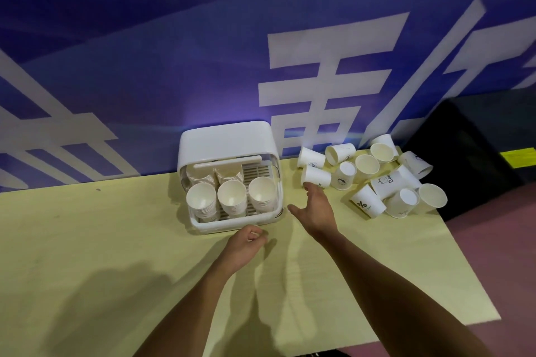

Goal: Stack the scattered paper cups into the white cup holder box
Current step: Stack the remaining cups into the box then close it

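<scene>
The white cup holder box [229, 139] stands at the table's back edge with its front open. Several stacks of white paper cups [232, 197] sit inside it. To its right lies a scattered heap of paper cups [374, 174], some upright and some on their sides. My right hand [316, 210] is open, fingers spread, and its fingertips touch the nearest cup [317, 176], which lies on its side. My left hand [246, 246] rests loosely curled on the table just in front of the box and holds nothing.
The pale yellow table [87, 240] ends on the right near the cup heap, with a reddish floor [493, 255] beyond it. A blue banner with large white characters [319, 81] rises directly behind the table.
</scene>
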Motion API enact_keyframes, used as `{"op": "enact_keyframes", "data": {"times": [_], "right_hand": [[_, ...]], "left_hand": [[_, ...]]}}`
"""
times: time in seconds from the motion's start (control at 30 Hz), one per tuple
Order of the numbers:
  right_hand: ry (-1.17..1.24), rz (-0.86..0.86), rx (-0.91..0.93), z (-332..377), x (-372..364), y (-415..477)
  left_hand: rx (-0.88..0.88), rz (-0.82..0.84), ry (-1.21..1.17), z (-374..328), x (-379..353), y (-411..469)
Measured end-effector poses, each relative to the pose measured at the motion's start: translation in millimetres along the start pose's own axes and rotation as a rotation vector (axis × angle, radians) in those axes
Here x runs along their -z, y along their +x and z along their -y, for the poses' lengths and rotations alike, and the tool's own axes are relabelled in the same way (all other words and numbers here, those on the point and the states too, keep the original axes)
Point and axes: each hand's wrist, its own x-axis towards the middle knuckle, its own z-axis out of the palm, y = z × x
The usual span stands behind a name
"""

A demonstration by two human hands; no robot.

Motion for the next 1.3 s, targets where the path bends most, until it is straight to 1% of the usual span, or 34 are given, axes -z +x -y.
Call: {"op": "enact_keyframes", "data": {"times": [0.43, 0.53, 0.73, 1.0, 1.1, 1.2, 1.3], "right_hand": [[0.039, -0.109, -0.144, -83.6, 66.3, -2.8], [0.034, -0.149, -0.151, -103.6, 78.8, -1.0], [0.003, -0.177, -0.203, -133.1, 93.5, 11.1], [0.009, -0.172, -0.195, -165.1, 87.1, 31.9], [0.007, -0.154, -0.174, -174.0, 82.5, 38.4], [-0.008, -0.188, -0.119, -181.9, 79.8, 42.4], [-0.056, -0.182, -0.11, -186.9, 80.3, 49.2]], "left_hand": [[-0.071, 0.11, 0.109, -73.7, -70.5, 35.9], [-0.088, 0.118, 0.123, -89.1, -83.7, 47.9], [-0.075, 0.133, 0.19, -112.2, -108.8, 63.8], [-0.069, 0.019, 0.259, -140.5, -124.7, 99.9], [-0.129, -0.089, 0.313, -152.5, -123.4, 118.9], [-0.208, -0.214, 0.4, -160.2, -121.6, 135.3], [-0.243, -0.258, 0.483, -169.0, -121.9, 149.4]]}}
